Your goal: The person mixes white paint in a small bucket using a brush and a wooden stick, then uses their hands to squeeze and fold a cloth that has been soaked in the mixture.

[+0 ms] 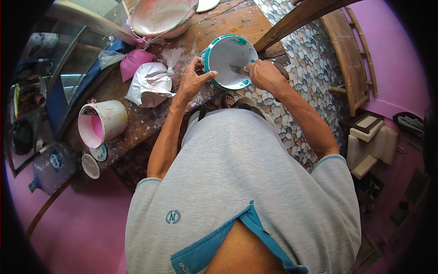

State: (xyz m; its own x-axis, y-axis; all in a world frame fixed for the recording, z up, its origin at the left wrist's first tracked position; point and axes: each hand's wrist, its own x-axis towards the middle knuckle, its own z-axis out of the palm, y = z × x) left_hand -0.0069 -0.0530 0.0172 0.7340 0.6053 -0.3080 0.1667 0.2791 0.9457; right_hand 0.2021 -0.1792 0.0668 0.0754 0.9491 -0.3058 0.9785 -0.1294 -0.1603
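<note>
A round tub (208, 68) with a teal rim and white inside is tilted toward me at the table's edge. White paste (228, 78) coats its inner wall and bottom. My left hand (194, 78) grips the tub's left side, thumb over the rim and fingers round the outside. At the right of the rim, my right hand (264, 75) is closed round what looks like a putty knife (238, 70). Its greyish blade reaches into the tub, against the paste. Most of the handle is hidden by my fingers; a dark brown rounded part (281, 71) shows beyond my right wrist.
The stained wooden table (212, 23) carries a large basin (159, 32), a pink bag (134, 64), a silvery-white bag (149, 84) and a white pail (114, 119) with pink inside. Two round lids (91, 166) lie nearby. A wooden post (296, 23) slants at right, over pebble-patterned flooring (303, 82).
</note>
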